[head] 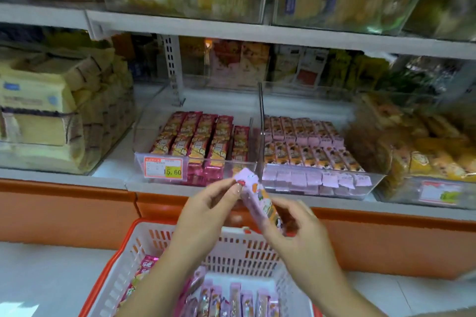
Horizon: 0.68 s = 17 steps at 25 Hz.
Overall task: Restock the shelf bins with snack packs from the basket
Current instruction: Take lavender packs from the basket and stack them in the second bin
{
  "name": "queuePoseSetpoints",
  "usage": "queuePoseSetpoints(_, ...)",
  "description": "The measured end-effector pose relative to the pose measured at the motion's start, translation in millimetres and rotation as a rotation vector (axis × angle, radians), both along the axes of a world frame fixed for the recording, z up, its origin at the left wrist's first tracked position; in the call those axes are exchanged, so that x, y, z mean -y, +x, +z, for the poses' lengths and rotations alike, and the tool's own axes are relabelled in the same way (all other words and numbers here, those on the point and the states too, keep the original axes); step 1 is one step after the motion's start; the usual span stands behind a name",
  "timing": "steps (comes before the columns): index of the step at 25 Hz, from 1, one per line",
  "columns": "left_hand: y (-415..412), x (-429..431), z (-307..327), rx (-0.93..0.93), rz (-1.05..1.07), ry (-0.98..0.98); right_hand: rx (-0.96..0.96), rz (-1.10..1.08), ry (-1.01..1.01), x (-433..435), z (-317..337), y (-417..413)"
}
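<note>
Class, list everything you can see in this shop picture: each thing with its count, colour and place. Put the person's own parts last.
held snack pack: one, lilac, above the basket, in front of the bins
basket: one, white with orange rim, below the shelf
lilac basket packs: several, lilac, upright inside the basket
red basket packs: a few, red, basket's left side
left bin: one, clear, holds many red packs
right bin: one, clear, holds many lilac packs
price tag: one, orange and yellow, left bin's front
cake packs: many, pale yellow, shelf's left end
left grip: one, bare, pinches the held pack's upper end
right grip: one, bare, holds its lower part
</note>
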<state>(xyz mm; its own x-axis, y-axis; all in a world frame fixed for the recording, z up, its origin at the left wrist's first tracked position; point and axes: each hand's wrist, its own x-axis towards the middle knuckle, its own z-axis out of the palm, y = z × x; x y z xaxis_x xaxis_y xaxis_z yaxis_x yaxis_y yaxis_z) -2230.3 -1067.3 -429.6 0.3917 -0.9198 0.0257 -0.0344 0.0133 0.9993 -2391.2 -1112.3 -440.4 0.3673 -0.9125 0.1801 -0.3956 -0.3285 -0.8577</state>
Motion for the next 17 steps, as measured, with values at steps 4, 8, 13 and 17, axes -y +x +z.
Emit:
queuePoseSetpoints(4,8.5,54.4,42.8,0.521,0.070,-0.088,-0.048,-0.173,-0.120,84.5,69.7,-7.6)
queuePoseSetpoints(8,8.7,91.1,31.0,0.828,0.033,0.090,-0.238,-0.156,0.042,133.4,68.3,11.3)
queuePoseSetpoints(13,13.5,99.5,23.8,0.902,0.143,0.053,-0.356,0.019,0.118,159.5,47.6,36.4)
queuePoseSetpoints(17,10.1,99.7,21.4,0.961,0.162,0.053,-0.402,0.089,0.176,159.8,48.3,31.2)
